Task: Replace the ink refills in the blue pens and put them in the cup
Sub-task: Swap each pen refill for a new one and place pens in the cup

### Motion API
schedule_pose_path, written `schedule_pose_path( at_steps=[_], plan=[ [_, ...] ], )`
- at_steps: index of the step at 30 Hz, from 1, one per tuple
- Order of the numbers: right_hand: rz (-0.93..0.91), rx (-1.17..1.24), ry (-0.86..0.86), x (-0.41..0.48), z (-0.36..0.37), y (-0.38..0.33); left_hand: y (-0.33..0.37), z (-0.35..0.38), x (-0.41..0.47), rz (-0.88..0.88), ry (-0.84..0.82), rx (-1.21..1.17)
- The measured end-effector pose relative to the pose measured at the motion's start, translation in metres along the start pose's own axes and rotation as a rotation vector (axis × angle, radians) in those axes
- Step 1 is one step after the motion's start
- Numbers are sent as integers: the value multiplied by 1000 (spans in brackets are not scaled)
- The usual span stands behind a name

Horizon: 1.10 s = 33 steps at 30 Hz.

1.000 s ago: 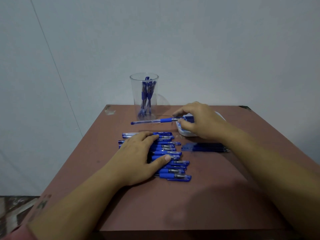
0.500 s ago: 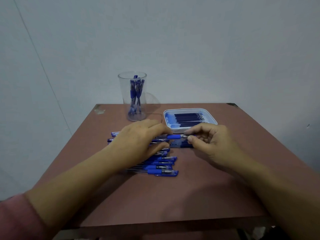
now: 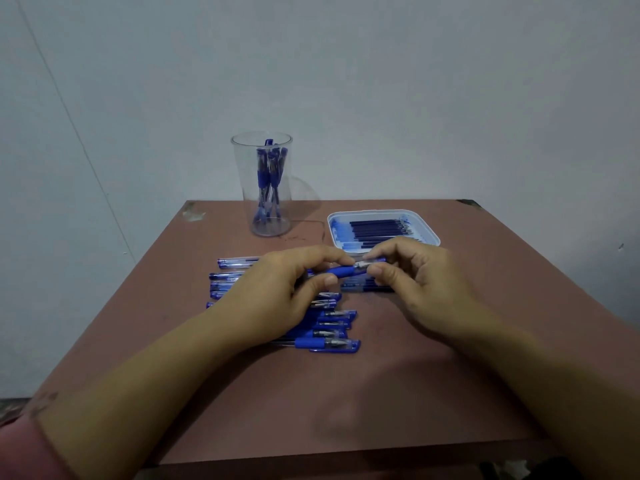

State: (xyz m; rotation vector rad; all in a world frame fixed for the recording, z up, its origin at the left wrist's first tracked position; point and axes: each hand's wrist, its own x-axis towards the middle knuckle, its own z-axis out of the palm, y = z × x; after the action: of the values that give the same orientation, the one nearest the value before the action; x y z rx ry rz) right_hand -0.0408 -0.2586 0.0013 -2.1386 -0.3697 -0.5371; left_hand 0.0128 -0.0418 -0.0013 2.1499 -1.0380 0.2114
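Pinching blue pen (image 3: 341, 270) level, left hand (image 3: 277, 289) and right hand (image 3: 415, 275), blue grip showing

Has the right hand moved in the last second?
Yes. The right hand left the refill tray, toward the person, and now pinches a blue pen.

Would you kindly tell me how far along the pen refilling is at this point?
Done: a few pens stand in the cup. In hand: the left hand and right hand pinch one pen between them, above the pile. Left: that pile of pens lies on the table, and refills wait in the tray.
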Motion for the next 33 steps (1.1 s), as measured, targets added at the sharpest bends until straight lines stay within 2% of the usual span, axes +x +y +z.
schedule_pose_path(
  at_steps=[14,17,20,24,29,33],
  plan=[
    [-62,-6,-53,-1,-6,4,9,-2,-1,63,-108,-12],
    [-26,-29,18,-2,-18,11,7,-10,-3,23,-127,-4],
    [85,38,25,-2,-29,19,-5,-19,-5,0,2,66],
    [-10,-126,-89,2,-14,16,-5,-9,1,156,163,332],
    [-88,-236,-191,-3,-23,18,-11,-13,0,291,240,441],
    [-93,-277,-325,-6,-24,20,-17,-12,-3,273,215,400]
  ],
)
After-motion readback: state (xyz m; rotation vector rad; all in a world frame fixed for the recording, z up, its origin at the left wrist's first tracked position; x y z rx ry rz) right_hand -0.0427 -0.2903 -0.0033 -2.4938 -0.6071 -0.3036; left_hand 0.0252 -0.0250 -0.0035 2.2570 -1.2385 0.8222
